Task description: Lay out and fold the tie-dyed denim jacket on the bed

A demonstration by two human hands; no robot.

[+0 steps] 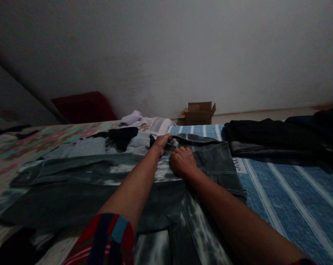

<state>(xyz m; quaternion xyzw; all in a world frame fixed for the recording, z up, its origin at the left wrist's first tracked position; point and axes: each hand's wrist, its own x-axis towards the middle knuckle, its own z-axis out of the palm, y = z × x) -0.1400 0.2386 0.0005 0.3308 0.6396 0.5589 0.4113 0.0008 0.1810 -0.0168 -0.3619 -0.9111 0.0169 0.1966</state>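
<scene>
A dark grey denim garment with white bleached streaks lies spread across the bed, one part reaching far left and another hanging toward me. Light stitching and a wide band show at its right end. My left hand is closed on the far edge of the denim, fingertips partly hidden by the cloth. Just to its right, my right hand is curled into the same fabric, knuckles up, its fingertips out of sight. Between the two hands the cloth is bunched and slightly raised.
Folded dark clothes are stacked on the blue striped sheet at right. Grey and black garments lie beyond the denim, near a lilac cloth. An open cardboard box and a red object stand by the wall.
</scene>
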